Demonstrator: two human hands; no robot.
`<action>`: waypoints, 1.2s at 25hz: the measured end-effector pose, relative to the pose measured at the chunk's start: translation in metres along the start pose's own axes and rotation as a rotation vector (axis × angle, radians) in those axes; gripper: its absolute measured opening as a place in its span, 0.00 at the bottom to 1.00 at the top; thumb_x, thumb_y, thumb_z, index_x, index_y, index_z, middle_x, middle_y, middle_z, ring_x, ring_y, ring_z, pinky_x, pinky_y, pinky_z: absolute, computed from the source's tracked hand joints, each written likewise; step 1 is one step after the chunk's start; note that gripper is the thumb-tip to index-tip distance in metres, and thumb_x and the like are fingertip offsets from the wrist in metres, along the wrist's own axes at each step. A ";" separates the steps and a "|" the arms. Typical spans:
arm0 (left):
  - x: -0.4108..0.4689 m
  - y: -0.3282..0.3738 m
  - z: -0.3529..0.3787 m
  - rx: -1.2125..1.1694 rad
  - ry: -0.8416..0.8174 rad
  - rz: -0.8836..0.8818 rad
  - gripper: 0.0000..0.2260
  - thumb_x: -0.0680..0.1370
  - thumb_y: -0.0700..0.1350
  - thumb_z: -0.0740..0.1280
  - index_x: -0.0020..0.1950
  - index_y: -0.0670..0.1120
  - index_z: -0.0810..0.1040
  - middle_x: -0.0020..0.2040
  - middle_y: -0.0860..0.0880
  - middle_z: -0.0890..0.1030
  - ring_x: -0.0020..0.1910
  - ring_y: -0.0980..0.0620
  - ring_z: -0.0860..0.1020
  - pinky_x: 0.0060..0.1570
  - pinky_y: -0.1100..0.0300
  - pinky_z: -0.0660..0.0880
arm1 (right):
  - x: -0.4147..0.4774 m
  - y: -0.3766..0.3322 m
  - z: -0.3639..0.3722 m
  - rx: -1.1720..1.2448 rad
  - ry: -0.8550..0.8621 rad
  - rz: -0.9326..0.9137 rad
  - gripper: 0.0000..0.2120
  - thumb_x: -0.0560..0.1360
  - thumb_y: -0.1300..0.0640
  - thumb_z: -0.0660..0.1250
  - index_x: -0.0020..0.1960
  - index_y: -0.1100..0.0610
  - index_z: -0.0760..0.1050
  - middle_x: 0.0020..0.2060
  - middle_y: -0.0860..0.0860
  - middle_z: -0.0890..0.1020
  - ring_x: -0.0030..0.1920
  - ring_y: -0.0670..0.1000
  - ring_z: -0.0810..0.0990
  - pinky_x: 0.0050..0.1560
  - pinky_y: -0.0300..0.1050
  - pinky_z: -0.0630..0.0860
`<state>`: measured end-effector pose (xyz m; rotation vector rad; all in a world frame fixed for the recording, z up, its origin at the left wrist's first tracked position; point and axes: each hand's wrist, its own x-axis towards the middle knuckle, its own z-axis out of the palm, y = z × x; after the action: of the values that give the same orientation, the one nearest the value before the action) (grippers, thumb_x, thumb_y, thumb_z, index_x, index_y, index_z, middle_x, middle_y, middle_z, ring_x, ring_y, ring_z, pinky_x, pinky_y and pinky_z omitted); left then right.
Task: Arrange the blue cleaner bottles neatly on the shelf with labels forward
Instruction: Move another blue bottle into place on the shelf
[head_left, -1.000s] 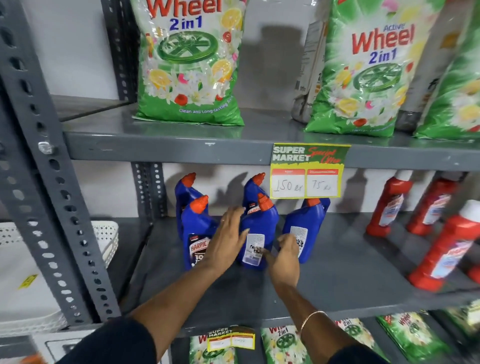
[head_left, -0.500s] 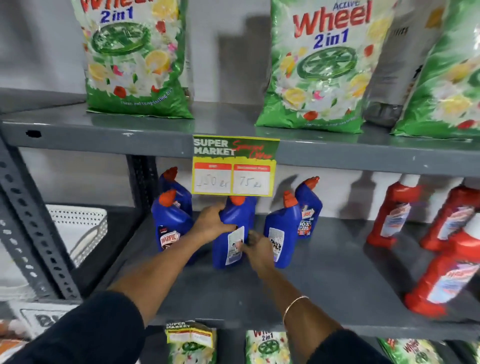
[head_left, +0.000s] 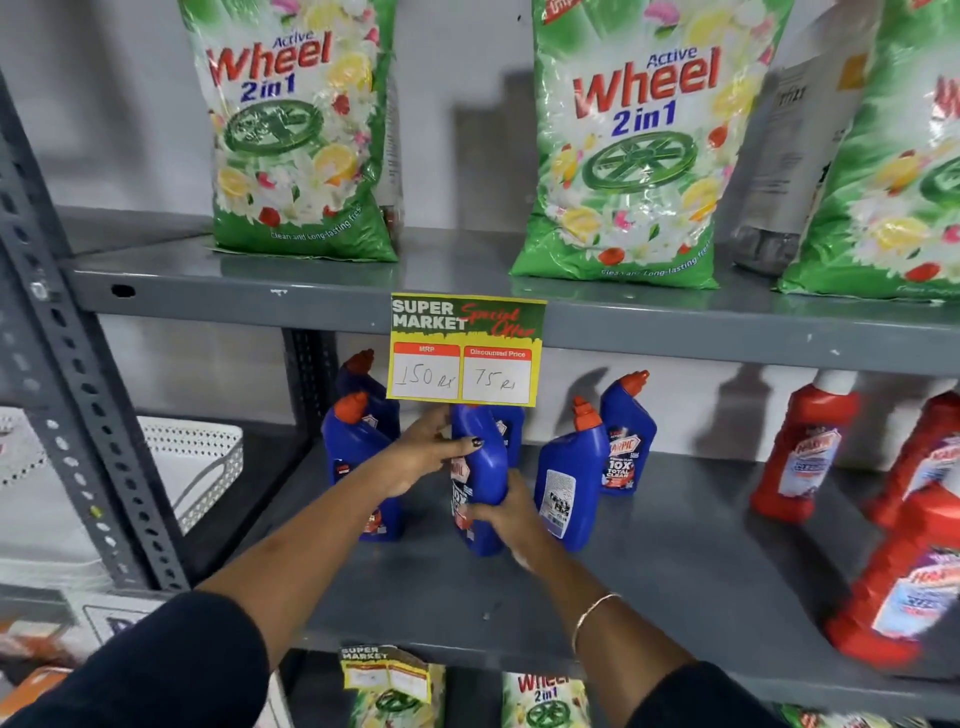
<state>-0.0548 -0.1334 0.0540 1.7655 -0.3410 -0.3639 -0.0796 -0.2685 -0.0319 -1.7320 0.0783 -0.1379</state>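
Note:
Several blue cleaner bottles with orange caps stand on the grey middle shelf (head_left: 675, 571). My left hand (head_left: 421, 452) grips the upper body of the middle blue bottle (head_left: 483, 457), and my right hand (head_left: 511, 514) holds its lower part; its front label is turned partly toward me. To its right a blue bottle (head_left: 569, 488) shows its back label. Behind that, another blue bottle (head_left: 626, 441) faces forward. Two more blue bottles (head_left: 353, 447) stand at the left, partly hidden by my left arm. One more sits behind the held bottle, mostly hidden.
A yellow price tag (head_left: 465, 351) hangs from the upper shelf edge above the held bottle. Red bottles (head_left: 802, 457) crowd the shelf's right side. Green detergent bags (head_left: 628, 150) stand on the upper shelf. A white perforated basket (head_left: 208, 462) sits at the left beyond the upright post (head_left: 78, 395).
The view shifted left and closer. My hands have turned the middle bottle, so its front label now shows instead of its back label.

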 end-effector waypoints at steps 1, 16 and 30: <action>0.000 -0.005 -0.003 -0.043 -0.015 0.015 0.20 0.71 0.39 0.69 0.60 0.49 0.68 0.54 0.50 0.77 0.56 0.51 0.76 0.47 0.62 0.75 | 0.002 0.000 -0.007 0.029 -0.080 -0.002 0.26 0.58 0.69 0.74 0.50 0.50 0.73 0.53 0.59 0.80 0.51 0.57 0.79 0.53 0.51 0.78; 0.007 -0.045 0.010 0.191 0.337 0.172 0.30 0.62 0.38 0.75 0.60 0.42 0.65 0.57 0.43 0.75 0.59 0.43 0.74 0.57 0.51 0.74 | 0.001 0.013 0.001 -0.220 0.053 0.017 0.34 0.59 0.70 0.75 0.63 0.63 0.67 0.52 0.54 0.81 0.51 0.52 0.78 0.51 0.42 0.77; 0.079 -0.008 0.101 0.607 -0.128 0.143 0.31 0.72 0.36 0.66 0.72 0.42 0.56 0.74 0.43 0.61 0.72 0.47 0.63 0.70 0.60 0.61 | -0.003 0.030 -0.112 -0.228 0.250 0.026 0.23 0.61 0.67 0.75 0.52 0.56 0.70 0.44 0.54 0.80 0.43 0.45 0.78 0.48 0.41 0.77</action>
<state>-0.0252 -0.2536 0.0205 2.2956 -0.7225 -0.2876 -0.0974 -0.3827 -0.0441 -1.9328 0.3103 -0.3365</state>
